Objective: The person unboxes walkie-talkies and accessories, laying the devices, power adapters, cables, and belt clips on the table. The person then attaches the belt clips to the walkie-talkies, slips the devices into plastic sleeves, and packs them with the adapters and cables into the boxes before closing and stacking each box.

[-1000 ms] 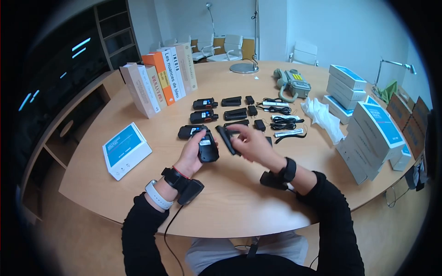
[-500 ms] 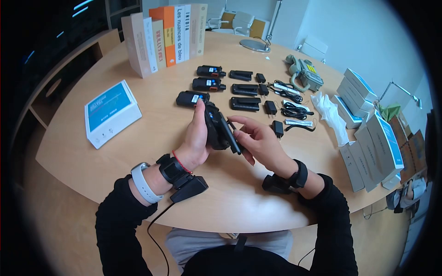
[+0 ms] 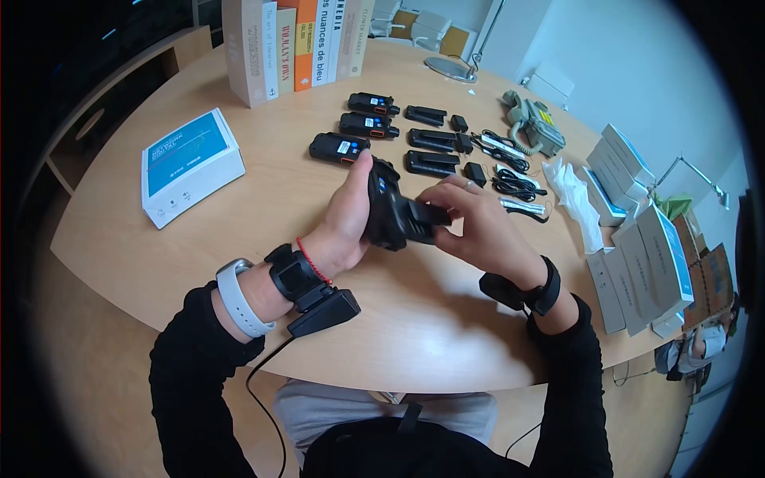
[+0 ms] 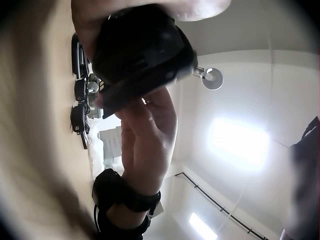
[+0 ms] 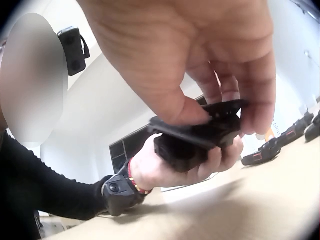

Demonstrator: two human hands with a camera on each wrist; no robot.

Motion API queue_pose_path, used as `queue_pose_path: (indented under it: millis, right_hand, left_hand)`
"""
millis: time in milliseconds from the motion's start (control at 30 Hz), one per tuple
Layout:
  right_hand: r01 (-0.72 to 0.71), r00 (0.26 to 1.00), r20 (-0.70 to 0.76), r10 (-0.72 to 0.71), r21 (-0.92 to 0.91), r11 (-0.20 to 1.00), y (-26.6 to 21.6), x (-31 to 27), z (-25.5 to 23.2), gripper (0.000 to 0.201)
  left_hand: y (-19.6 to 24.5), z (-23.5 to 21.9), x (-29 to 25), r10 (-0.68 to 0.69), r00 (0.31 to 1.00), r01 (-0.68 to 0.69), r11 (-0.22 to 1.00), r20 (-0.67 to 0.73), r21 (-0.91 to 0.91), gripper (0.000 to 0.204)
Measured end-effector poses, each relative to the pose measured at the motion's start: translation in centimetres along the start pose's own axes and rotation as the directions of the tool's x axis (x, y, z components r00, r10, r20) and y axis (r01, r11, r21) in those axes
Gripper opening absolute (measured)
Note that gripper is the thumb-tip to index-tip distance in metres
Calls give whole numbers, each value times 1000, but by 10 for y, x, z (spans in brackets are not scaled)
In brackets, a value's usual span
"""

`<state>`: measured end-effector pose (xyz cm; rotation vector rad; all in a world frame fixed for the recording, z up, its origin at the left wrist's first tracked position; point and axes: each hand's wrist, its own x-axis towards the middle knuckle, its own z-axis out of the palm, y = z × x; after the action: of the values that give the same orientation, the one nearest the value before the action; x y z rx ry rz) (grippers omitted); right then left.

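Observation:
In the head view my left hand [image 3: 344, 219] grips a black two-way radio [image 3: 382, 209], thumb along one side, over the table's middle. My right hand [image 3: 482, 231] pinches a slim black belt clip [image 3: 428, 215] between thumb and fingers, right up against the radio's side. The right wrist view shows the thumb pressed on the dark clip [image 5: 225, 107], with the left hand [image 5: 152, 162] cupping the radio from below. Behind them lie three more radios [image 3: 369, 125] and a column of three similar black clip pieces [image 3: 432, 163].
Black power adapters [image 3: 475, 174], coiled cables [image 3: 518, 186] and a strap [image 3: 526, 213] lie right of the clips. A white box [image 3: 191, 167] sits at left, books [image 3: 299, 52] behind. At right are crumpled white wrapping [image 3: 575, 195], stacked boxes [image 3: 641, 263] and a desk phone [image 3: 535, 123].
My right hand has brought the belt clip from apart to against the radio, and its angle has turned. The radio has tilted in my left hand. The head view has shifted downward.

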<state>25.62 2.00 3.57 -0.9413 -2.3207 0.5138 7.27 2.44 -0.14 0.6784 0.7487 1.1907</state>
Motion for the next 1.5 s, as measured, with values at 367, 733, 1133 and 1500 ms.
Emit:
queue_pose_path:
  millis: [367,733,1133,1500]
  right_hand:
    - [97,994,-17,-110,-347,933,-3,-5,10,35]
    - [-299,954,77,291,116,947,-7,-5,22,24]
    - [-243,960,-38,276,373,896,-10,-7,25,53]
    - [-109,976,-110,187,495,862,-12,-13,28,50]
  left_hand:
    - [-6,-6,-3,-164,955,169,986,246,-3,54]
    - [-17,-1,1,-60,998,56,991,29,123,51]
    - [-17,-4,8,162,987,-157,973,-16,170,46]
    - [-2,1,3,345,934,-337,937,-94,91,45]
